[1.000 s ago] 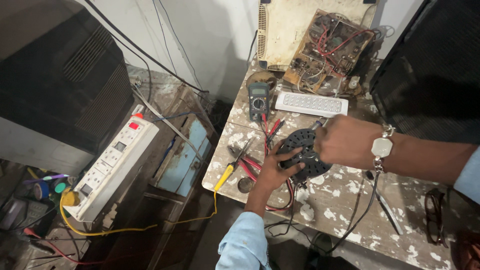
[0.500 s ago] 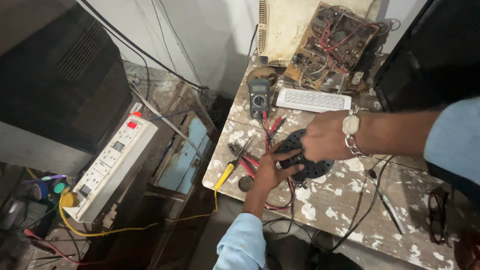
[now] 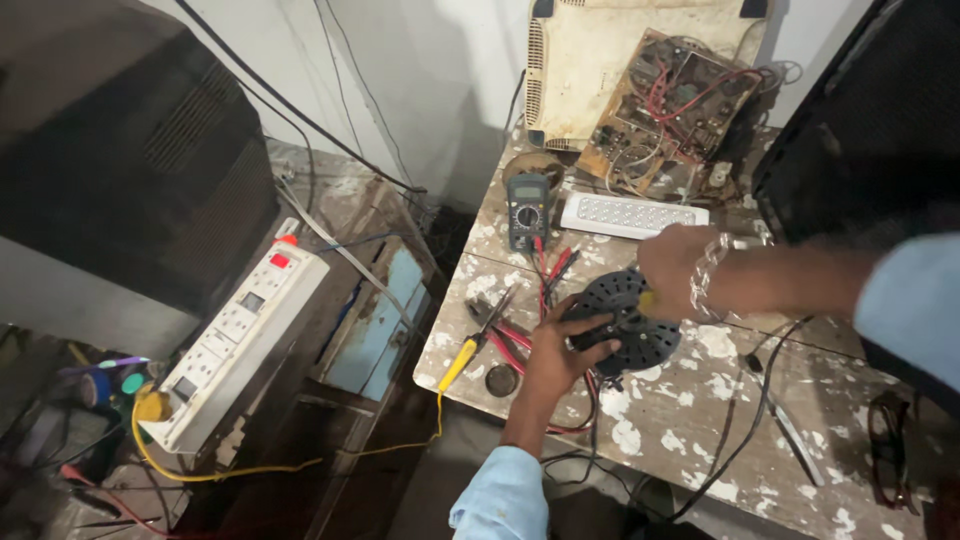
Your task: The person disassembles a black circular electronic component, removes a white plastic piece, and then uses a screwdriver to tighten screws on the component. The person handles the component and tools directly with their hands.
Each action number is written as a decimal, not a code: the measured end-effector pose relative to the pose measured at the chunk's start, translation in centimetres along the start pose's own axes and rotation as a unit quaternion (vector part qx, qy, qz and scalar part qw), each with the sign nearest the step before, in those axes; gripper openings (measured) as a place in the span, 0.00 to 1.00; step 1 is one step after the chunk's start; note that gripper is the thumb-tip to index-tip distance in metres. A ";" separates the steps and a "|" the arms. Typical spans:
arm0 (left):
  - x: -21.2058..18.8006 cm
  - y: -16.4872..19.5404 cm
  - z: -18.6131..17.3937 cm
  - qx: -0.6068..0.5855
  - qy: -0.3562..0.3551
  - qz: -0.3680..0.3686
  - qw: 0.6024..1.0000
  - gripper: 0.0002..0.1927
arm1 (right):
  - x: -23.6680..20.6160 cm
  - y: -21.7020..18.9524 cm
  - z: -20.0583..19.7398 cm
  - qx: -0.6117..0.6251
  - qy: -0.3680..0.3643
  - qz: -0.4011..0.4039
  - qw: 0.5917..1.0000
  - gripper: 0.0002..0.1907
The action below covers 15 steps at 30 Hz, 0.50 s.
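You are gripping the round black slotted plastic disc (image 3: 625,322) with your left hand (image 3: 553,355), fingers clamped on its lower edge, on the paint-spattered wooden table (image 3: 690,420). Your right hand (image 3: 672,270) is closing on its top rim, beside the green multimeter (image 3: 527,210).

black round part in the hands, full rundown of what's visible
The black disc is round and flat, looks like dark plastic or metal, with a ring of slots or holes around its face. It lies roughly flat, low over the paint-spattered bench, near the red probe leads. The left hand grips its near-left edge; the right hand rests on its top-right edge, with something small and yellow at the fingers. Its underside is hidden.
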State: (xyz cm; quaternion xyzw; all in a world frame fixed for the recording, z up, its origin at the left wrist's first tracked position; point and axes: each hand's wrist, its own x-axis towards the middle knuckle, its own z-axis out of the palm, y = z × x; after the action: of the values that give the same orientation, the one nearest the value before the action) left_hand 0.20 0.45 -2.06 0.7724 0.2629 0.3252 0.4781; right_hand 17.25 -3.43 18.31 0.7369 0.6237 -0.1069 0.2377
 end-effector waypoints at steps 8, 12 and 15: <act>0.7 0.3 1.5 -0.029 0.034 -0.008 0.999 0.17 | -3.8 -0.4 -3.0 -0.118 0.055 -0.182 0.975 0.16; 0.8 0.4 0.9 0.004 0.051 0.042 0.998 0.27 | -3.1 0.8 -3.0 -0.199 0.142 -0.342 0.907 0.13; 0.5 1.4 0.2 -0.041 0.008 0.048 0.998 0.55 | -2.3 0.7 -1.9 -0.250 0.141 -0.415 0.863 0.09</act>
State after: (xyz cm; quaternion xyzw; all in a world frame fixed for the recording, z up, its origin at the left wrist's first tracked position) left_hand 0.87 0.14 -0.75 0.7613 0.2163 0.3642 0.4909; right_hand 17.17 -4.57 21.12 0.3325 0.9047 0.0691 0.2572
